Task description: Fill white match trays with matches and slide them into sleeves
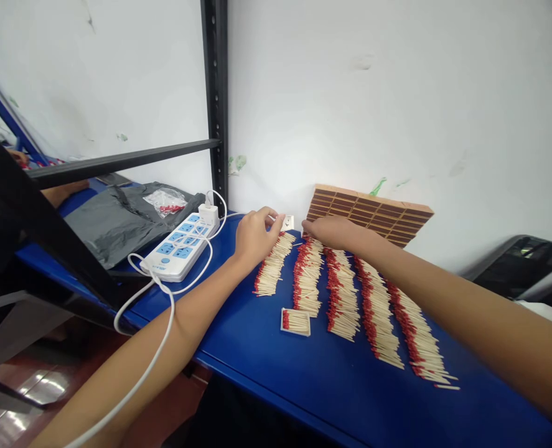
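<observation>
5 rows of red-tipped matches [345, 302] run from the blue tabletop's [266, 348] far edge toward its near edge, a filled matchbox tray [297, 322] beside them. Fine fingertip work at the far edge seems in hand: the left hand [256, 235] has thumb and forefinger nearly together, the right hand's [330, 231] tips are hidden, and I cannot tell what either grips. Any move there calls for light fingers around loose sticks.
</observation>
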The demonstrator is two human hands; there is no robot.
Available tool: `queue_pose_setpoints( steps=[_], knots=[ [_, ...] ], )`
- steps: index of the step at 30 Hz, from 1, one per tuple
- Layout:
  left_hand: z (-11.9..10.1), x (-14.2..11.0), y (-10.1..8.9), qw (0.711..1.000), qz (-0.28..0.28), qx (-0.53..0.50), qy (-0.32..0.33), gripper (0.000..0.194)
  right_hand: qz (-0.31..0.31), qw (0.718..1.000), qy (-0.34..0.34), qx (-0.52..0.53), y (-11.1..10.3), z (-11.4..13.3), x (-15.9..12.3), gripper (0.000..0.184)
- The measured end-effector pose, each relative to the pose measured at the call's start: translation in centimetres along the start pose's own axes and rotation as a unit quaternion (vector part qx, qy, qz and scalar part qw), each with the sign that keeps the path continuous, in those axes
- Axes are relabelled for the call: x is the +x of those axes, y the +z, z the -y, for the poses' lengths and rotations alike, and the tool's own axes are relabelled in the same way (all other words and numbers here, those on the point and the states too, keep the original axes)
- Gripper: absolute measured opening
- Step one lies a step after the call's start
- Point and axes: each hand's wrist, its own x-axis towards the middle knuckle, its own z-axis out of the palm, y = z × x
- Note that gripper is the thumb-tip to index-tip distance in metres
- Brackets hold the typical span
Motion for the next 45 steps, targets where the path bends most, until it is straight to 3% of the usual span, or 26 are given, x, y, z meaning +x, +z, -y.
queue_pose_setpoints(
  steps=[5,13,24,33,45],
  knots=[
    [-0.1,-0.1,0.0,1.000,0.001,0.002,0.001,0.021,0.026,0.999,0.027,0.020,0.6,-0.7,-0.8,0.027],
    [-0.1,-0.1,-0.1,1.000,0.000,0.001,0.005,0.021,0.026,0.997,-0.008,0.067,0.4,-0.6,-1.5,0.024],
    [-0.1,0.0,-0.2,1.000,-0.003,-0.004,0.002,0.022,0.007,0.996,0.000,0.085,0.9,-1.1,-0.3,0.021],
    [-0.1,0.0,-0.1,1.000,-0.005,-0.004,0.000,0.020,-0.037,0.993,-0.010,0.107,0.0,-0.3,0.4,0.019],
    [0.1,0.1,-0.1,1.000,-0.006,-0.008,-0.011,0.020,-0.002,0.995,-0.053,0.083,1.1,-0.1,3.1,0.016]
  ],
)
